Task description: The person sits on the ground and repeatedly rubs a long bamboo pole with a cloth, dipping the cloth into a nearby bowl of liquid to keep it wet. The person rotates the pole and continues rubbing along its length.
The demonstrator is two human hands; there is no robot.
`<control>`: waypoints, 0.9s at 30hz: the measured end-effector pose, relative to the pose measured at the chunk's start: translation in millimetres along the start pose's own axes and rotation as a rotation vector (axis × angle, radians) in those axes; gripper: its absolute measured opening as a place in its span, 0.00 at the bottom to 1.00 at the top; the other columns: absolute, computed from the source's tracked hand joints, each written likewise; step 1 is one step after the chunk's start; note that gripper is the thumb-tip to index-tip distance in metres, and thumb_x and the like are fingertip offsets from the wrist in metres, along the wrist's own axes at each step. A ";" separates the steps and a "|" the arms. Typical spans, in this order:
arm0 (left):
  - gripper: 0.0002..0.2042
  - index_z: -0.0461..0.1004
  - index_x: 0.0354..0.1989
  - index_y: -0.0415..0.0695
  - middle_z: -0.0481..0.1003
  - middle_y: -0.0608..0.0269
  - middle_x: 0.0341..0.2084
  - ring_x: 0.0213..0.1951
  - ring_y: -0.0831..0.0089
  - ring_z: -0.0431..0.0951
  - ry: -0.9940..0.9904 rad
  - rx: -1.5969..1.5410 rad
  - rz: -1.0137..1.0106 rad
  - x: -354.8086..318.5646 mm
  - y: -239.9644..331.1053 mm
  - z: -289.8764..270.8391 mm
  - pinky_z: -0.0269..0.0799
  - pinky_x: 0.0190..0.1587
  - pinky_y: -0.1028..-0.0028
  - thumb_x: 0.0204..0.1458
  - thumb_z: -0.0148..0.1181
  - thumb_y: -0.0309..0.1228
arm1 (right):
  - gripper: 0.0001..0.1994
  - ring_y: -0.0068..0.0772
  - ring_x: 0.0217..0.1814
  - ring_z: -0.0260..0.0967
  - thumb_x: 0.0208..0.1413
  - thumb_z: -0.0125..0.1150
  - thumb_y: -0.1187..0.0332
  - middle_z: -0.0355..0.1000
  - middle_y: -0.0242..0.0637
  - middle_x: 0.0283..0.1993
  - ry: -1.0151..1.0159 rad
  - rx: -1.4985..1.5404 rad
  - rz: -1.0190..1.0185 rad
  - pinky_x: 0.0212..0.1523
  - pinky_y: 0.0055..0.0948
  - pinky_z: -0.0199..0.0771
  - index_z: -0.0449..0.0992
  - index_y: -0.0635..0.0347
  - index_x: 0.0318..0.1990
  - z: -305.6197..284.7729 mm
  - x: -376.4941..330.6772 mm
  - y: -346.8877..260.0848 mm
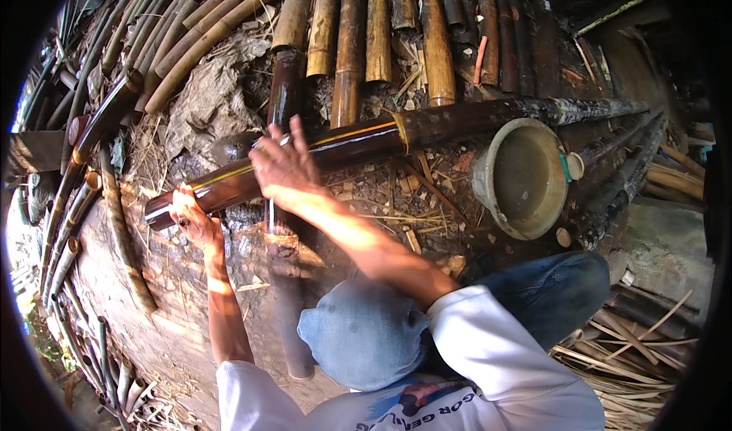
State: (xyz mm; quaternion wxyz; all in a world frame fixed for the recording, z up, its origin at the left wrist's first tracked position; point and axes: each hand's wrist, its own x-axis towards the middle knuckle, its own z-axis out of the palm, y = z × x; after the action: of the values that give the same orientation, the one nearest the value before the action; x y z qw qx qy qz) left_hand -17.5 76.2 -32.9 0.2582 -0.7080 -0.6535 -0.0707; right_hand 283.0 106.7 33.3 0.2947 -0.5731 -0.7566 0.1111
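Note:
A long, dark, wet-looking bamboo pole (pixel 450 120) lies slantwise across the view, with a bright yellow streak along its upper side. A thin yellowish band (pixel 402 132) circles it. My left hand (pixel 196 219) closes around the pole close to its left end, fingers over the near side. Farther right, my right hand (pixel 284 164) rests on top of the pole with its fingers stretched and apart. Whether anything small lies under that palm is hidden. Another dark glossy bamboo piece (pixel 284 95) passes beneath the pole, pointing away from me.
A round grey basin (pixel 492 173) with cloudy liquid stands to the right, beside the pole. Several yellow-brown bamboo lengths (pixel 349 49) line the far side. A crumpled grey sheet (pixel 213 99) lies left of them. More poles (pixel 72 202) crowd the left edge; chips and strips litter the ground.

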 end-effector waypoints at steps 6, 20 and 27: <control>0.44 0.59 0.71 0.40 0.63 0.57 0.70 0.74 0.59 0.58 0.069 -0.185 0.017 -7.4 -5.9 11.6 0.34 0.78 0.55 0.35 0.56 0.14 | 0.12 0.59 0.68 0.65 0.65 0.50 0.62 0.79 0.52 0.49 -0.037 -0.630 0.689 0.77 0.69 0.31 0.82 0.45 0.47 -153.5 -61.9 214.1; 0.47 0.56 0.71 0.36 0.63 0.55 0.70 0.74 0.54 0.56 0.040 -0.173 0.041 0.6 -0.9 2.7 0.38 0.77 0.51 0.31 0.53 0.14 | 0.04 0.50 0.64 0.71 0.57 0.58 0.71 0.80 0.42 0.39 0.021 -0.389 0.455 0.75 0.71 0.40 0.79 0.53 0.33 -121.0 -59.8 179.0; 0.40 0.62 0.65 0.33 0.67 0.47 0.62 0.67 0.48 0.65 0.124 -0.264 0.013 14.3 9.0 -2.0 0.49 0.73 0.50 0.33 0.50 0.09 | 0.13 0.58 0.63 0.70 0.60 0.53 0.64 0.81 0.40 0.48 -0.086 -0.207 0.558 0.75 0.68 0.43 0.84 0.55 0.41 -99.9 -35.9 145.6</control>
State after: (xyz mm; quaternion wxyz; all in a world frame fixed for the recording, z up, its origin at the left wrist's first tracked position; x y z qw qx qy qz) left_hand -6.4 87.9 -27.4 0.2031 -0.7345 -0.6165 -0.1980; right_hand 463.1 102.6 28.3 0.1606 -0.7807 -0.5887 0.1343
